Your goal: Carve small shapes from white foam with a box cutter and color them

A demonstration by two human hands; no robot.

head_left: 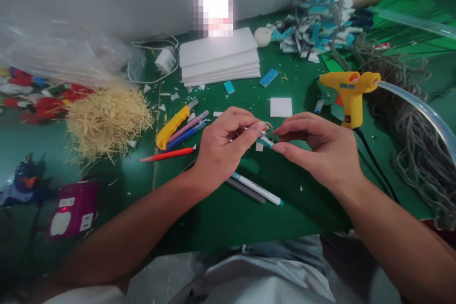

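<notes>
Over the middle of the green table, my left hand (230, 140) pinches a looped grey cord (272, 127) between thumb and forefinger. Facing it, my right hand (318, 145) has its thumb and fingertips closed on the cord's other side and on a small blue-and-white piece (265, 142). Fingers partly hide how cord and piece join. A white foam square (281, 107) lies just beyond my hands. Beneath my left wrist rest a white marker (258, 189) and a dark grey pen (247, 191).
Left of my hands lie a yellow cutter (173, 127), several pens and a straw heap (109, 121). White foam sheets (219, 52) are stacked at the back. A yellow glue gun (351, 92) stands right, near tangled grey cord (420, 137). A purple power socket (73, 209) sits front left.
</notes>
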